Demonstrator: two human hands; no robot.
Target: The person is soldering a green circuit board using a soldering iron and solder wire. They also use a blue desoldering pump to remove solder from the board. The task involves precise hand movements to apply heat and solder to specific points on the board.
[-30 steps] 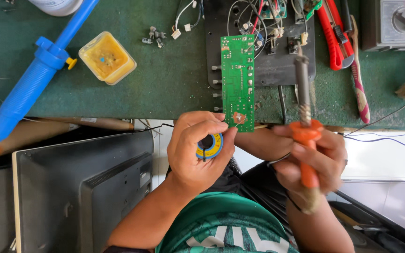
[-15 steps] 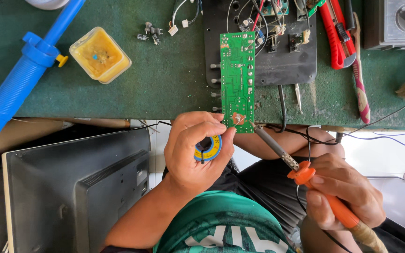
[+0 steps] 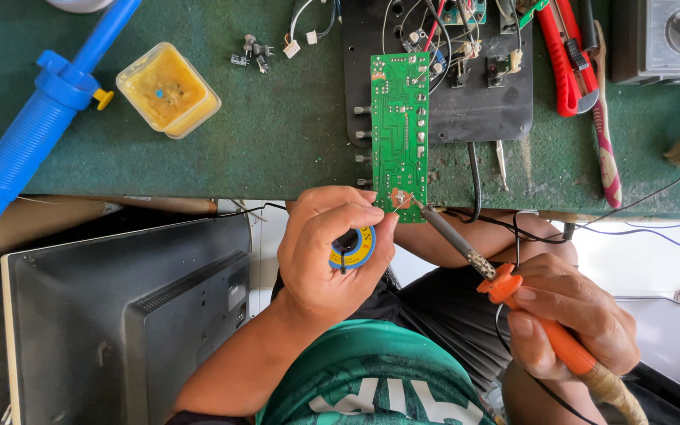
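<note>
A small blue-and-yellow spool of desoldering braid [image 3: 353,245] is clasped in the left hand [image 3: 332,252], its grip clenched round the spool, and the copper braid end [image 3: 400,198] is laid on the lower end of the green circuit board [image 3: 400,134]. That board lies on the green table [image 3: 277,149], its near end at the table edge. An orange-handled soldering iron [image 3: 513,303] is grasped firmly by the right hand [image 3: 572,319], and its tip [image 3: 419,206] is pressed against the braid at the board. For this step to go well, the tip is best kept flat on the braid, directly over the joint, with light pressure only, so that no copper pad is lifted. The fingers should be kept back from the heated braid. A tub of yellow flux [image 3: 168,89] and a blue desoldering pump [image 3: 37,130] lie well apart to the left.
</note>
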